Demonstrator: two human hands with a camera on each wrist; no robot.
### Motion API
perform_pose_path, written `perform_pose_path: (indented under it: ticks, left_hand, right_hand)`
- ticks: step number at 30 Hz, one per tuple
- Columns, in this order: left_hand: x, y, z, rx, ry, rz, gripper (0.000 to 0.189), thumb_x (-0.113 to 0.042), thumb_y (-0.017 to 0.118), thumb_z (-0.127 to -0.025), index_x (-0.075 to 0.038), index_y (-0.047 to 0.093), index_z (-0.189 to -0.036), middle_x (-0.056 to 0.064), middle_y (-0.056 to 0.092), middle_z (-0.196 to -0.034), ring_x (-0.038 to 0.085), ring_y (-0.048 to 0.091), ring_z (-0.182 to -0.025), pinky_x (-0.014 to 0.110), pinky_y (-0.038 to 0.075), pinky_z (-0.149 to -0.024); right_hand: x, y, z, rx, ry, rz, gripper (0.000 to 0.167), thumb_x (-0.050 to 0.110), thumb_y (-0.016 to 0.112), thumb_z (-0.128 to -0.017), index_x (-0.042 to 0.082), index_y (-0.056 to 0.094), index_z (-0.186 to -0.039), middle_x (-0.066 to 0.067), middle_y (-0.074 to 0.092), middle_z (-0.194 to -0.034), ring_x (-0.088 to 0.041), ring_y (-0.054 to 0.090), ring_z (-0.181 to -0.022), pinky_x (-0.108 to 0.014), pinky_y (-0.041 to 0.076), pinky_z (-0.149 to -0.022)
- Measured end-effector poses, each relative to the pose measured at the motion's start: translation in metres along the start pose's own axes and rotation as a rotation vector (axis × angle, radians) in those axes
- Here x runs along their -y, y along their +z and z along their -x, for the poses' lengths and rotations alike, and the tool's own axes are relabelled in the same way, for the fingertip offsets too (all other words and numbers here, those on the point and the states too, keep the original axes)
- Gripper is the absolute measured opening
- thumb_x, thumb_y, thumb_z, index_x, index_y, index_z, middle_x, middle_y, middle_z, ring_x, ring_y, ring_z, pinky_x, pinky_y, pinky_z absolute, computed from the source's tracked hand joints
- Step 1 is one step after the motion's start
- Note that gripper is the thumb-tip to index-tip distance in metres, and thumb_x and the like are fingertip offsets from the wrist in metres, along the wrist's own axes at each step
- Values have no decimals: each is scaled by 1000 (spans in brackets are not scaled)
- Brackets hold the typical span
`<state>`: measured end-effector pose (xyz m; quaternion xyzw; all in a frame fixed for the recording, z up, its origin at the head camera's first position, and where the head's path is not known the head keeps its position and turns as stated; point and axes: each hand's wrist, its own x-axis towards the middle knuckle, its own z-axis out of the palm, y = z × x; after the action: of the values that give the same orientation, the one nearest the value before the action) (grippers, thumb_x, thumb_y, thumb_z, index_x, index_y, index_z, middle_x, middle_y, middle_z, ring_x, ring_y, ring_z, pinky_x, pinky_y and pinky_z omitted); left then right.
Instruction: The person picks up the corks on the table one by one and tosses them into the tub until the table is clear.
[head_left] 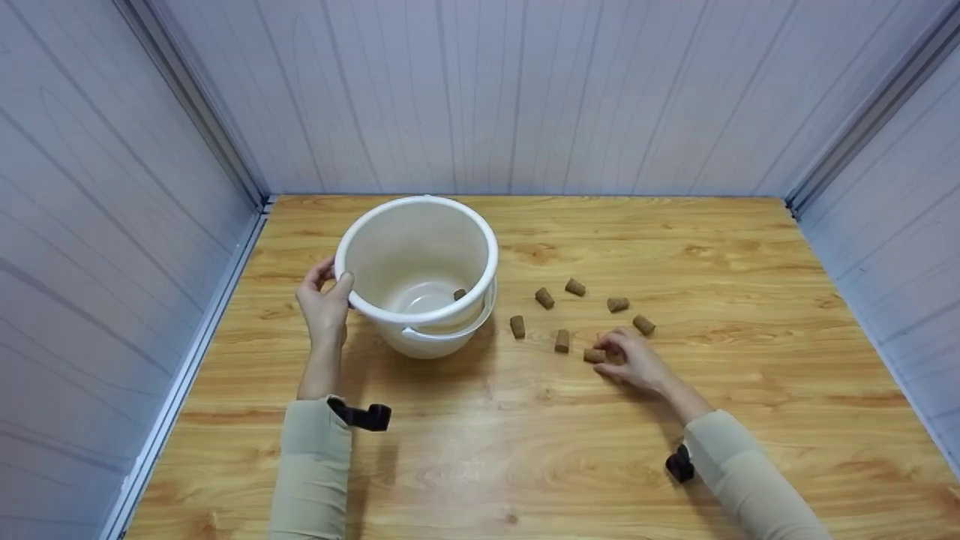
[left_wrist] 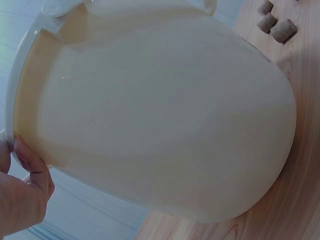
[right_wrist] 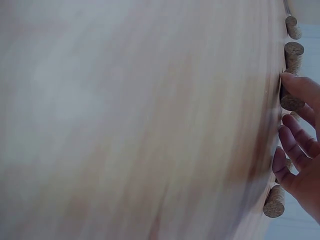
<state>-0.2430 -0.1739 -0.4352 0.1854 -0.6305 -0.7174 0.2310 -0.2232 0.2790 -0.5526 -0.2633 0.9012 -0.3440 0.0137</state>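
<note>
A white bucket (head_left: 416, 315) stands on the wooden table, its handle lowered on the near right side. My left hand (head_left: 325, 304) grips its rim at the left, thumb over the edge and fingers under it; the left wrist view shows this hand (left_wrist: 27, 187) at the rim too. Inside the bucket, one cork (head_left: 460, 295) shows at the bottom. To the right, my right hand (head_left: 634, 361) pinches a cork stopper (head_left: 594, 355) lying on the table. In the right wrist view, that cork (right_wrist: 292, 103) sits between thumb and index finger, the other fingers spread.
Several loose corks lie around the right hand, among them one cork (head_left: 562, 341) to its left and one cork (head_left: 643, 325) just behind it. Pale panel walls (head_left: 510, 97) enclose the table (head_left: 480, 465) at the back and sides.
</note>
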Motion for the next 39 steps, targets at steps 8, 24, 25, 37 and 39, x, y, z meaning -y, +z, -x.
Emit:
perform_pose_path:
  ticks: [8, 24, 25, 37, 39]
  left_hand:
    - [1, 0, 1, 2, 15, -19, 39, 10, 54, -79, 13, 60, -118, 9, 52, -92, 8, 53, -73, 13, 48, -47]
    - [2, -1, 1, -1, 11, -15, 38, 10, 54, -80, 14, 59, -118, 8, 52, -90, 9, 52, -76, 13, 49, -49]
    - [2, -1, 1, 1, 13, -17, 39, 10, 54, -80, 13, 59, -118, 8, 52, -90, 10, 52, -78, 13, 49, -49]
    - [1, 0, 1, -2, 12, -9, 38, 11, 54, -80, 13, 60, -117, 7, 53, -90, 13, 49, -85, 13, 48, -48]
    - [1, 0, 1, 1, 10, -16, 38, 10, 54, -80, 13, 59, -118, 7, 53, -90, 13, 50, -84, 13, 48, -48]
  right_hand:
    - [1, 1, 0, -20, 15, -22, 21, 4, 75, -82, -3, 66, -99, -11, 57, -98, -27, 56, -87, -41, 50, -77]
    - [2, -1, 0, -24, 23, -3, 21, 10, 74, -85, -2, 66, -100, -9, 57, -96, -26, 56, -85, -37, 49, -73]
    - [3, -2, 0, -23, 26, -7, 21, 11, 74, -85, -2, 66, -100, -8, 57, -95, -25, 56, -84, -36, 49, -72]
    - [12, -7, -5, -75, -57, -14, 17, 3, 74, -83, -3, 65, -97, -9, 58, -90, -26, 56, -79, -34, 49, -67]
    - [14, -8, -6, -71, -51, -15, 17, 4, 74, -83, -2, 65, -97, -8, 58, -91, -26, 57, -79, -34, 49, -67]
